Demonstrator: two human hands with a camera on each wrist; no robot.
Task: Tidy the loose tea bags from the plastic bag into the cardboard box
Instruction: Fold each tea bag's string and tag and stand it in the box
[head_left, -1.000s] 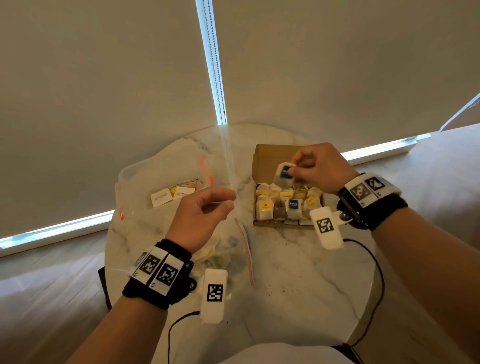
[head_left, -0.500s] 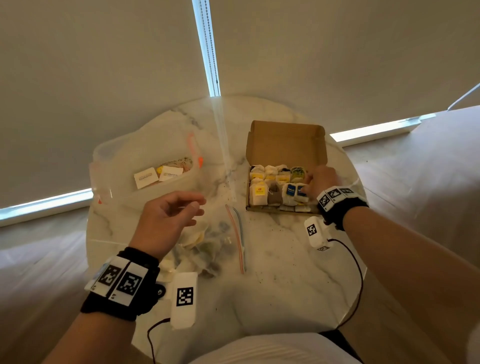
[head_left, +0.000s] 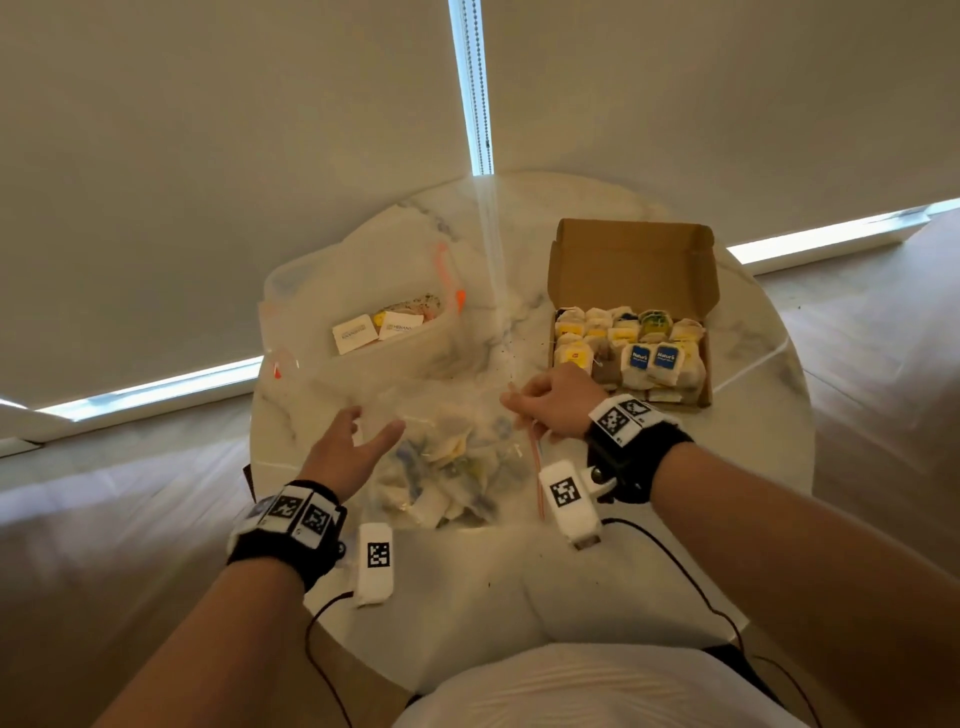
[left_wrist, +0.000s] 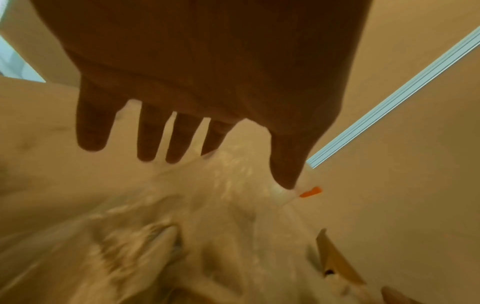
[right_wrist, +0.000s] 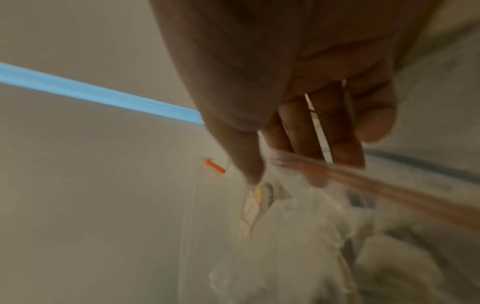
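On the round marble table, the clear plastic bag (head_left: 452, 467) of loose tea bags lies in front of me. My left hand (head_left: 374, 423) hovers at its left edge, fingers straight and spread, holding nothing; the left wrist view shows this hand (left_wrist: 246, 164) above the bag (left_wrist: 207, 205). My right hand (head_left: 519, 402) pinches the bag's red zip edge (head_left: 540, 467). The blurred right wrist view has that strip (right_wrist: 363, 174) crossing the fingertips (right_wrist: 345, 156). At back right, the cardboard box (head_left: 631, 265) stands open, with rows of tea bags (head_left: 639, 356) inside.
A second clear bag (head_left: 363, 291) with an orange zip lies at back left and holds a few flat packets (head_left: 374, 330). Wrist-camera cables trail over the table's near edge (head_left: 467, 582). Window blinds and a bead chain (head_left: 480, 104) hang just behind the table.
My right hand put a blue-labelled tea bag into the box, then came back left to the plastic bag's zip edge. The left hand sank toward the bag and opened wider.
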